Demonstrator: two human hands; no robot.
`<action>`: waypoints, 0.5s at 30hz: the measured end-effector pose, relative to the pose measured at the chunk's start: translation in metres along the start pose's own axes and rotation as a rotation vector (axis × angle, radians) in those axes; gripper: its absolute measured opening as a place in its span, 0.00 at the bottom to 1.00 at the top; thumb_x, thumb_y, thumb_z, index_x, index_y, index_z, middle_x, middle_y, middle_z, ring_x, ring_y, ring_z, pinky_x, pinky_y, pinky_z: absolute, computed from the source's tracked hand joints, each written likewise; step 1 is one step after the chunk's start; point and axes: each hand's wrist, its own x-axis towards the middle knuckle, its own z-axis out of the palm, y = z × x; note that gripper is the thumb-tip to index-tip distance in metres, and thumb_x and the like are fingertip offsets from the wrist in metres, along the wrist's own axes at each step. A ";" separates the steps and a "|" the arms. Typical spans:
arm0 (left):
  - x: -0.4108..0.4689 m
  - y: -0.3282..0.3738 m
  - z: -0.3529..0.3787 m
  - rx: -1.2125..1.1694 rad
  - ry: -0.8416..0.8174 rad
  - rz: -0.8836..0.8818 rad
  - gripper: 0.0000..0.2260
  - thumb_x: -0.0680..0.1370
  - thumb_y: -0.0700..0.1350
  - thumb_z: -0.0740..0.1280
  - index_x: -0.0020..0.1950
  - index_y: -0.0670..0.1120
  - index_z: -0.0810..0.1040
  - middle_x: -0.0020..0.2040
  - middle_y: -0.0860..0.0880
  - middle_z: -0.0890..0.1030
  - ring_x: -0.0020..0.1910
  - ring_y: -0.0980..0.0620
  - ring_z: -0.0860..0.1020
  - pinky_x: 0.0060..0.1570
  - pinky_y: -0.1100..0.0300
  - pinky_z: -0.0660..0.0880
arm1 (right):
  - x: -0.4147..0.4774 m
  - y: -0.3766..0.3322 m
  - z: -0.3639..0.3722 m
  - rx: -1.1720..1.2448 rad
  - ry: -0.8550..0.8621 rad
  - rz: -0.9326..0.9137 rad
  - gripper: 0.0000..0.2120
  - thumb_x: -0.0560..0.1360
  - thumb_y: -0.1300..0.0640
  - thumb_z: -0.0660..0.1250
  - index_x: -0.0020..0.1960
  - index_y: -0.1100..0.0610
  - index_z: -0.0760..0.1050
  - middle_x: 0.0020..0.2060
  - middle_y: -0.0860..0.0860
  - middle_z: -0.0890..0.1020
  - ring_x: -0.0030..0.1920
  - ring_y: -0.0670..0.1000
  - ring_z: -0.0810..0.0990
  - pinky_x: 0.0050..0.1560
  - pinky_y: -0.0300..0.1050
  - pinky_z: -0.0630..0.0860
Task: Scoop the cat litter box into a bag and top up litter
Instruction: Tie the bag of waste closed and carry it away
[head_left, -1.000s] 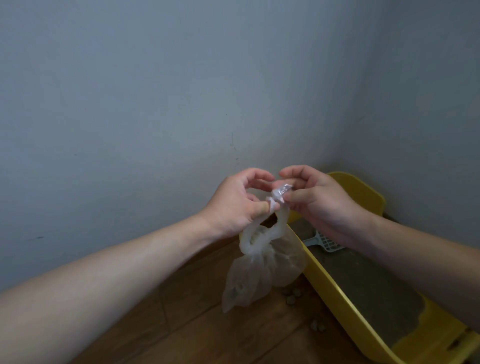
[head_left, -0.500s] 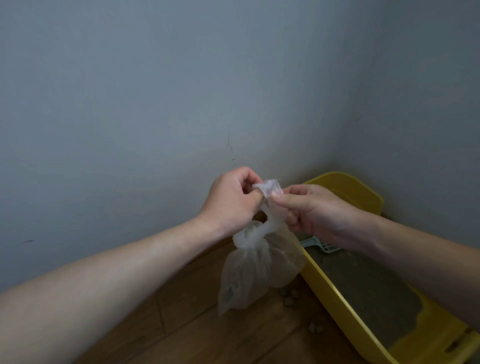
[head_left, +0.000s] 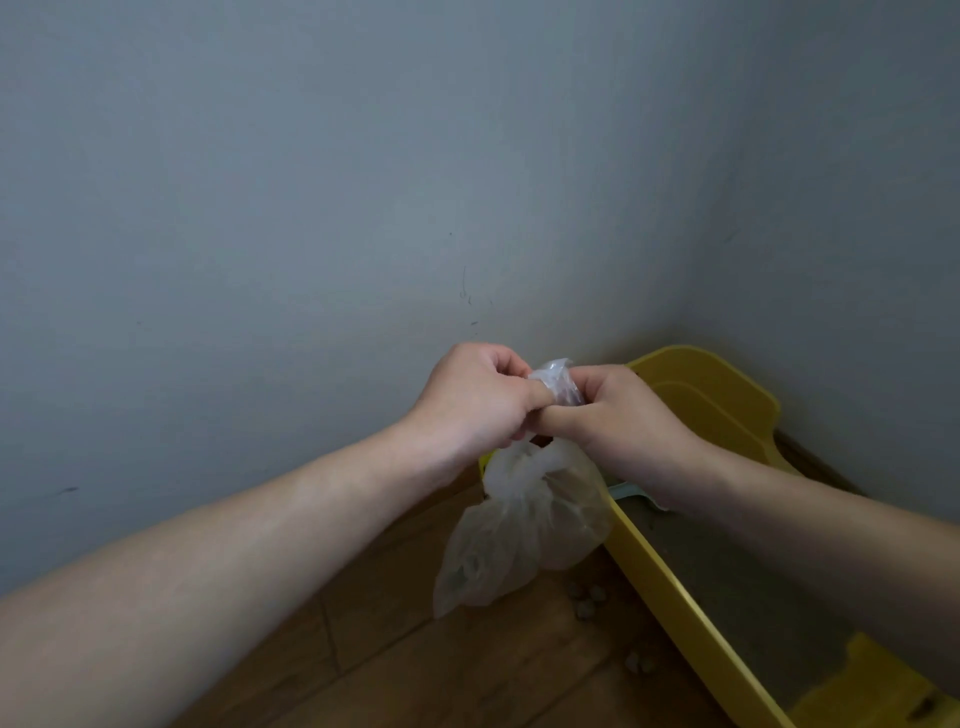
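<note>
In the far corner where two grey walls meet, both bare hands are raised together above a wooden floor. The left hand is curled into a fist around the gathered neck of a thin translucent plastic bag, and the right hand presses against it from the right, thumb and fingers pinched on the same twisted plastic; a crumpled tuft of the bag's top sticks up between the two hands. The knuckles of the two hands touch. Below the hands the bag hangs free, bunched at the neck and bulging lower down, its bottom clear of the floor, with some pale contents dimly visible through the film. To the right of the bag, running from near right to the far corner, stands a yellow litter box with grey litter spread inside it. A pale teal scoop lies in the far end of the box, mostly hidden behind the right wrist. A few small clumps of litter lie scattered on the floor just left of the box's near wall.
</note>
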 end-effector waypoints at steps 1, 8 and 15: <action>0.000 0.003 -0.004 -0.063 -0.027 -0.039 0.05 0.70 0.37 0.73 0.39 0.43 0.78 0.30 0.46 0.78 0.28 0.51 0.75 0.29 0.61 0.71 | 0.001 -0.001 0.000 0.005 0.023 0.003 0.07 0.73 0.60 0.73 0.36 0.52 0.82 0.30 0.47 0.83 0.32 0.41 0.80 0.33 0.37 0.74; 0.002 -0.023 -0.025 -0.107 -0.330 0.081 0.28 0.66 0.42 0.78 0.63 0.50 0.73 0.59 0.50 0.78 0.56 0.55 0.76 0.53 0.61 0.76 | 0.011 -0.025 -0.008 -0.022 0.109 0.089 0.07 0.73 0.60 0.70 0.36 0.57 0.81 0.26 0.47 0.78 0.26 0.41 0.75 0.29 0.38 0.71; -0.005 -0.011 -0.020 0.156 -0.362 0.212 0.40 0.63 0.54 0.80 0.71 0.61 0.65 0.66 0.56 0.75 0.65 0.56 0.73 0.65 0.55 0.72 | 0.013 -0.080 -0.015 -0.050 0.139 0.119 0.09 0.71 0.61 0.68 0.42 0.68 0.78 0.30 0.57 0.78 0.30 0.49 0.76 0.33 0.46 0.73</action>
